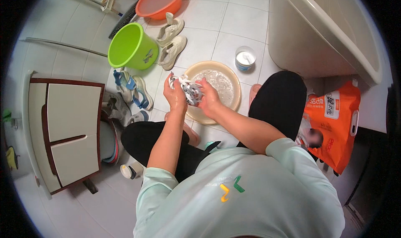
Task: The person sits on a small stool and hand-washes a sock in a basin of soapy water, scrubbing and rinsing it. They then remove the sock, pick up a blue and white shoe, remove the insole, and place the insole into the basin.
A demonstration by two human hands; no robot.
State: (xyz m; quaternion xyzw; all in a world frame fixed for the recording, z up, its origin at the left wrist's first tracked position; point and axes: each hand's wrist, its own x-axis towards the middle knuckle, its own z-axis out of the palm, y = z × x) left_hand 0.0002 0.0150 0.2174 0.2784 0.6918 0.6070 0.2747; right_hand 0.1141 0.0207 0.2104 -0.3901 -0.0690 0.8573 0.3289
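Observation:
A wet, tangled bundle of white and grey shoelaces (190, 90) is held between my two hands. My left hand (175, 93) cups its left side with the fingers pointing up. From the right, my right hand (209, 95) grips the other side, and its fingertips are partly hidden by the laces. Both hands are above the left part of a cream plastic basin (237, 90), which holds sudsy water (219, 83). Beyond the basin, a clear tub of white powder (245, 60) stands on the tiles with a scoop in it.
A green bucket (150, 51) and cream shoes (172, 51) stand ahead on the left, with an orange basin (166, 6) behind. Blue and white shoes (138, 90) lie near a cabinet (73, 109). At right are a bathtub (300, 34) and an orange detergent bag (336, 122).

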